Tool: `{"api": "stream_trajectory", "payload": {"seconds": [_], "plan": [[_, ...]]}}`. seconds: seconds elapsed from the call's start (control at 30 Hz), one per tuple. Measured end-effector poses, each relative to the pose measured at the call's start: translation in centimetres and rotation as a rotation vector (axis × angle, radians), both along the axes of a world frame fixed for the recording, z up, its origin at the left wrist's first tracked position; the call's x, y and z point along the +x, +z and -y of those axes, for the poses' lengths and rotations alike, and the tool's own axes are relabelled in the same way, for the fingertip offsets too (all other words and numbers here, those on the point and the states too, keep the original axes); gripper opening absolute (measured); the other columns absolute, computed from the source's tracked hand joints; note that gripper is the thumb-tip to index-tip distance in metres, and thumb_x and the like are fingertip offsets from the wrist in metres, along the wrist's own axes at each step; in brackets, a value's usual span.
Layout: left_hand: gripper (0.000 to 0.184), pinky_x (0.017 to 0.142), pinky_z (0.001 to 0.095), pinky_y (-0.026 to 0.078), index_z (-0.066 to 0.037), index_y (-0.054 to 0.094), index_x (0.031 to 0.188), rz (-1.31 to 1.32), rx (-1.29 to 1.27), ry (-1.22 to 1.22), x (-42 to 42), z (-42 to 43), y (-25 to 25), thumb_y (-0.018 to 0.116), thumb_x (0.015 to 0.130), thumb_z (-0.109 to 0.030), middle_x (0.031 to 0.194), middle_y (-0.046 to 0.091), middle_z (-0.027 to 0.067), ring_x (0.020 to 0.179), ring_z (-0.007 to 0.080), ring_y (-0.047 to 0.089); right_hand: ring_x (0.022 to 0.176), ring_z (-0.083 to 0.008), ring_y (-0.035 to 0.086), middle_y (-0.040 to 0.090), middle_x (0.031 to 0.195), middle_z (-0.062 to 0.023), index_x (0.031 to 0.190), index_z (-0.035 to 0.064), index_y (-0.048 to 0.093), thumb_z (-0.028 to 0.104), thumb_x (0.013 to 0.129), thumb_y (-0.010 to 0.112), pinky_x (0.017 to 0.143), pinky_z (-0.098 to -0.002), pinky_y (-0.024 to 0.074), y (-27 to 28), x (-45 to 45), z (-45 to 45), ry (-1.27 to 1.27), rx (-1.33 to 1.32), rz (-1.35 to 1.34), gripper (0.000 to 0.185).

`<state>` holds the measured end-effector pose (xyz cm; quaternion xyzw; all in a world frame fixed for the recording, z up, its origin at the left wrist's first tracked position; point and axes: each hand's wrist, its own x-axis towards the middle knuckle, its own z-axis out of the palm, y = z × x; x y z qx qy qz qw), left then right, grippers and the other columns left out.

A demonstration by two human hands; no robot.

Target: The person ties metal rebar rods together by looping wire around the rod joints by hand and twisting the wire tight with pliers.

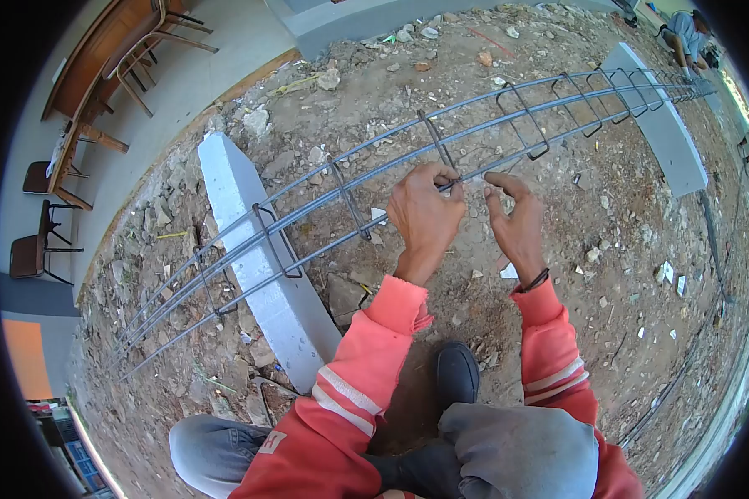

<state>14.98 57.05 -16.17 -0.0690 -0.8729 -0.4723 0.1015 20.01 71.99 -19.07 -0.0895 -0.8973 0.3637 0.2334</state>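
A long cage of steel reinforcing bars (308,210) runs across the view, with square stirrups (435,137) spaced along it. My left hand (429,212) is closed at the near bar, its fingertips pinched where a stirrup meets that bar. Just to its right, my right hand (518,223) has its thumb and forefinger curled close together beside the same bar. Whatever lies between the fingers of either hand is too small to make out.
A pale grey block (258,258) supports the cage at left, and another grey block (662,125) at far right. Rubble and stones cover the dirt ground (607,249). Chairs (37,241) and a wooden table (75,158) stand upper left. Another person (682,41) crouches at the cage's far end.
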Motion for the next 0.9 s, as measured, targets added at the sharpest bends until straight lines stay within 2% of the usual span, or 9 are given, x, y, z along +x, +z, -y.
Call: {"api": "stream_trajectory", "payload": {"seconds": [0.03, 0.1, 0.23, 0.33, 0.43, 0.53, 0.6, 0.7, 0.9], "plan": [[0.02, 0.067, 0.0366, 0.053, -0.012, 0.077, 0.086, 0.011, -0.004, 0.006, 0.0, 0.1, 0.3, 0.084, 0.069, -0.018, 0.082, 0.076, 0.0057, 0.072, 0.0244, 0.072, 0.105, -0.0298, 0.068, 0.071, 0.114, -0.0168, 0.113, 0.0015, 0.07, 0.007, 0.089, 0.064, 0.088, -0.038, 0.0529, -2.6, -0.3, 0.0, -0.011, -0.006, 0.001, 0.025], [0.021, 0.066, 0.0365, 0.053, -0.012, 0.077, 0.087, 0.015, -0.009, 0.011, -0.1, 0.0, 0.4, 0.085, 0.068, -0.018, 0.082, 0.076, 0.0055, 0.072, 0.024, 0.072, 0.107, -0.0223, 0.065, 0.067, 0.127, -0.0115, 0.122, 0.0015, 0.066, 0.01, 0.095, 0.061, 0.087, -0.0378, 0.0523, -5.0, -1.4, 0.2, 0.107, -0.962, -0.117, 0.029], [0.022, 0.065, 0.0355, 0.052, -0.012, 0.077, 0.087, 0.044, -0.023, -0.01, -0.2, 0.1, 0.4, 0.085, 0.068, -0.019, 0.081, 0.076, 0.0052, 0.07, 0.0222, 0.071, 0.106, -0.0151, 0.061, 0.06, 0.138, -0.0063, 0.129, 0.0006, 0.063, 0.011, 0.099, 0.055, 0.086, -0.0345, 0.0514, -4.0, -3.5, -0.3, 0.336, -1.629, -0.086, 0.033], [0.021, 0.065, 0.0347, 0.052, -0.011, 0.077, 0.087, 0.05, -0.038, -0.036, -0.4, 0.2, 0.4, 0.085, 0.068, -0.019, 0.08, 0.076, 0.0053, 0.069, 0.0216, 0.071, 0.103, -0.0135, 0.06, 0.059, 0.141, -0.0052, 0.13, 0.0043, 0.065, 0.012, 0.101, 0.052, 0.085, -0.0317, 0.0502, -4.0, -5.3, -0.1, 0.461, -1.489, -0.08, 0.032], [0.021, 0.064, 0.0338, 0.052, -0.01, 0.077, 0.086, 0.06, -0.027, -0.047, -0.4, 0.3, 0.5, 0.085, 0.069, -0.018, 0.08, 0.076, 0.0059, 0.068, 0.0211, 0.071, 0.099, -0.014, 0.062, 0.063, 0.136, -0.0047, 0.124, 0.0091, 0.07, 0.012, 0.098, 0.058, 0.085, -0.0315, 0.0505, -4.6, -5.8, -0.4, 0.352, -0.987, -0.034, 0.029], [0.02, 0.064, 0.0335, 0.051, -0.008, 0.076, 0.086, 0.045, 0.011, -0.043, -0.5, 0.4, 0.3, 0.085, 0.07, -0.017, 0.08, 0.076, 0.0069, 0.067, 0.021, 0.07, 0.093, -0.0181, 0.064, 0.07, 0.122, -0.0059, 0.118, 0.0153, 0.074, 0.011, 0.092, 0.065, 0.082, -0.0327, 0.0503, -4.3, -4.8, 0.4, 0.35, -0.587, -0.054, 0.028], [0.02, 0.064, 0.0337, 0.051, -0.008, 0.076, 0.085, 0.03, 0.036, -0.037, -0.4, 0.3, -0.2, 0.085, 0.07, -0.016, 0.08, 0.076, 0.0075, 0.067, 0.0212, 0.07, 0.081, -0.0225, 0.063, 0.07, 0.094, -0.0059, 0.11, 0.0173, 0.077, 0.011, 0.086, 0.072, 0.074, -0.0351, 0.0484, -3.6, -3.7, 1.0, 0.036, -0.159, -0.035, 0.025], [0.018, 0.064, 0.0349, 0.051, -0.008, 0.076, 0.085, -0.074, 0.09, -0.059, -0.3, 0.6, -1.1, 0.084, 0.072, -0.016, 0.079, 0.075, 0.0084, 0.067, 0.0243, 0.07, 0.077, -0.0241, 0.059, 0.061, 0.082, -0.0045, 0.095, 0.0176, 0.076, 0.015, 0.082, 0.076, 0.066, -0.0371, 0.0441, -2.6, -2.0, 1.7, -0.157, 0.303, -0.119, 0.014], [0.01, 0.067, 0.037, 0.051, -0.009, 0.074, 0.082, -0.379, 0.041, -0.112, 0.1, 0.9, -2.9, 0.079, 0.074, -0.011, 0.08, 0.072, 0.0089, 0.073, 0.0304, 0.068, 0.081, -0.0259, 0.057, 0.059, 0.088, -0.0019, 0.09, 0.0153, 0.071, 0.017, 0.081, 0.075, 0.079, -0.0428, 0.0401, 1.1, 2.0, 4.0, -0.218, 0.464, -0.159, 0.01]]}}
